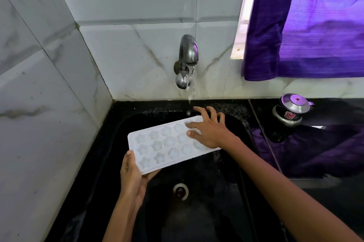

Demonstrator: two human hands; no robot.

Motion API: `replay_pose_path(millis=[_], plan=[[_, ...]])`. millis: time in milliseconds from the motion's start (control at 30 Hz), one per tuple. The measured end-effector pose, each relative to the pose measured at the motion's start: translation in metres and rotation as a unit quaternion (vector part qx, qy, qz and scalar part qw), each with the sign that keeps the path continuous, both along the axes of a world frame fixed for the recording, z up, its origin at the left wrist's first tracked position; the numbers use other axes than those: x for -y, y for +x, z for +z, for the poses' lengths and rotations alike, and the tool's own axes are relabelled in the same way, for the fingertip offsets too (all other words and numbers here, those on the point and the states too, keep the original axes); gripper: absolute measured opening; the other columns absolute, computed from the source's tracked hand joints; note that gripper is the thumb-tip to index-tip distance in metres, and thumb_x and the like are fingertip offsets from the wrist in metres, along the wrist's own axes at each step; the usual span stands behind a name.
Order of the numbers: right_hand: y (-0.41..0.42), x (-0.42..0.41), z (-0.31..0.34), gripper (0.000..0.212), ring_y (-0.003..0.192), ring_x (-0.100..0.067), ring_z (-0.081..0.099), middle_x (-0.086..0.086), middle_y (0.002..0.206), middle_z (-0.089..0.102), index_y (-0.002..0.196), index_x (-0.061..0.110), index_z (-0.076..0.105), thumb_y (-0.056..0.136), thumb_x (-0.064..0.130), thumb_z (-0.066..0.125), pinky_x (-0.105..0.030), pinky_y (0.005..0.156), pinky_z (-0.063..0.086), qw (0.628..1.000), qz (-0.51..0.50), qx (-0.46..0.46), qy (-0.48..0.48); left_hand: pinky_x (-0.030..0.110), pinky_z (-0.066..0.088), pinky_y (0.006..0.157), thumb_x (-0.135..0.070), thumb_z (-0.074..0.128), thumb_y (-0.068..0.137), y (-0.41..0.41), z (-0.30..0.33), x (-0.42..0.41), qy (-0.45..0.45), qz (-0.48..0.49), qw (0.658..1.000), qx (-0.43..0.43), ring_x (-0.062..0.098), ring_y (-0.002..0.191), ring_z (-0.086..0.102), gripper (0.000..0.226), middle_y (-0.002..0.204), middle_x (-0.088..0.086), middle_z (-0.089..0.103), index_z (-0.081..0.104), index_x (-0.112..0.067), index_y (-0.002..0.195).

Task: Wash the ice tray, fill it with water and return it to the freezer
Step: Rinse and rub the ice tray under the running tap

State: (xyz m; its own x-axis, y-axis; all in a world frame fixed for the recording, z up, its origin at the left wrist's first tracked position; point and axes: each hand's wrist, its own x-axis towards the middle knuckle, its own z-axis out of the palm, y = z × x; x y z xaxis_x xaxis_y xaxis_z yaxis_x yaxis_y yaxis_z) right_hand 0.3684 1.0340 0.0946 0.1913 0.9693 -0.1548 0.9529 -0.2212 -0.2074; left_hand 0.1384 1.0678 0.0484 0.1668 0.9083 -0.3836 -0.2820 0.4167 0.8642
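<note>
Head view: tray [169, 145] is held over the sink [244, 162], cavities up, under the running tap [187, 58], with the stream landing at or just past its far right corner. Long axis runs from near-left to far-right, far end slightly raised by the look of it. White moulded plastic with star and flower cavities; judged light and somewhat flexible, likely to twist if held by one end only, and slippery when wet. Once filled it should be heavier and prone to spilling, so support at both short ends with the rim kept level is advised. Left hand [134, 176] is clamped on the near-left corner, thumb on the top rim, fingers curled beneath. Right hand [208, 131] is laid flat on the far-right cavities, fingers spread and straight, nothing gripped; rubbing is assumed. Washing step is judged in hand; filling and freezer return not yet done. Drain [180, 191] is seen below the tray. Small metal pot [291, 111] stands on the counter to the right, well apart, and a purple curtain [315, 24] hangs above it.
</note>
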Motion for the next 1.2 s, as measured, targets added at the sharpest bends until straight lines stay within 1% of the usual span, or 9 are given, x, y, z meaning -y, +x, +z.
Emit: replay_pose_path(millis=[133,267,400,567,667,767,900,1067,1200], plan=[[-0.001,0.000,0.000,0.026,0.142,-0.035,-0.005,0.003,0.156,0.007,0.107,0.035,0.061,0.091,0.051,0.047,-0.055,0.110,0.006,0.998,-0.004,0.026,0.056,0.038,0.059,0.066,-0.042,0.032,0.101,-0.003,-0.001,-0.004,-0.003,-0.011,1.000,-0.007,0.024,0.097,0.070,0.041,0.113,0.008,0.070,0.054,-0.019,0.127],[0.005,0.002,-0.003,0.028,0.142,-0.035,-0.009,0.003,0.159,-0.005,0.114,0.038,0.058,0.092,0.051,0.047,-0.057,0.110,0.004,0.999,0.009,0.012,0.047,0.039,0.059,0.065,-0.042,0.032,0.101,-0.003,-0.004,-0.002,-0.006,-0.019,1.000,-0.006,0.024,0.096,0.070,0.040,0.111,0.008,0.071,0.054,-0.018,0.126],[0.005,0.006,-0.006,0.031,0.142,-0.035,-0.009,0.004,0.159,-0.010,0.119,0.042,0.055,0.093,0.052,0.043,-0.056,0.110,0.006,0.997,0.010,0.046,0.060,0.040,0.059,0.066,-0.041,0.033,0.101,-0.003,-0.002,-0.004,-0.005,-0.026,1.000,-0.008,0.025,0.096,0.070,0.040,0.111,0.008,0.071,0.055,-0.018,0.125],[0.002,0.007,-0.005,0.024,0.142,-0.034,-0.008,0.006,0.159,-0.002,0.106,0.039,0.064,0.092,0.050,0.048,-0.053,0.108,0.005,0.994,0.009,0.055,0.096,0.038,0.059,0.063,-0.041,0.033,0.101,-0.005,-0.001,-0.003,-0.002,-0.022,1.000,-0.011,0.023,0.092,0.071,0.039,0.110,0.008,0.071,0.055,-0.018,0.124],[-0.001,0.006,-0.001,0.027,0.141,-0.032,-0.006,0.008,0.157,0.008,0.096,0.040,0.069,0.084,0.058,0.053,-0.051,0.105,-0.002,0.988,-0.009,0.084,0.128,0.041,0.060,0.065,-0.038,0.033,0.101,-0.006,-0.002,-0.001,-0.008,-0.018,1.000,-0.007,0.025,0.094,0.071,0.038,0.111,0.009,0.071,0.054,-0.017,0.125],[-0.004,0.004,0.002,0.034,0.143,-0.033,-0.010,0.005,0.159,0.000,0.102,0.043,0.067,0.084,0.064,0.047,-0.055,0.106,-0.005,0.980,-0.014,0.161,0.117,0.043,0.059,0.069,-0.037,0.033,0.102,-0.006,-0.002,0.001,-0.003,-0.018,1.000,-0.006,0.026,0.097,0.070,0.038,0.113,0.010,0.070,0.054,-0.016,0.126],[-0.012,0.003,-0.002,0.031,0.143,-0.036,-0.015,0.002,0.160,-0.014,0.108,0.042,0.065,0.093,0.055,0.040,-0.060,0.109,-0.002,0.972,-0.005,0.214,0.092,0.040,0.059,0.065,-0.039,0.032,0.102,-0.006,0.002,0.000,0.015,-0.013,1.000,-0.012,0.024,0.095,0.070,0.039,0.110,0.007,0.071,0.055,-0.017,0.124],[-0.010,0.000,0.001,0.025,0.142,-0.034,-0.016,0.005,0.159,-0.004,0.094,0.037,0.070,0.083,0.055,0.057,-0.058,0.107,-0.002,0.983,-0.011,0.149,0.104,0.038,0.059,0.064,-0.038,0.031,0.102,-0.009,-0.001,0.005,0.017,-0.009,0.999,-0.025,0.023,0.094,0.071,0.037,0.109,0.006,0.071,0.056,-0.018,0.121],[-0.009,0.004,-0.004,0.030,0.142,-0.036,-0.016,0.002,0.160,-0.009,0.109,0.041,0.064,0.090,0.056,0.046,-0.058,0.107,0.000,0.984,-0.011,0.147,0.100,0.036,0.059,0.062,-0.039,0.030,0.102,-0.010,0.000,0.004,0.013,-0.005,1.000,-0.013,0.022,0.094,0.071,0.039,0.109,0.005,0.072,0.056,-0.019,0.123]])
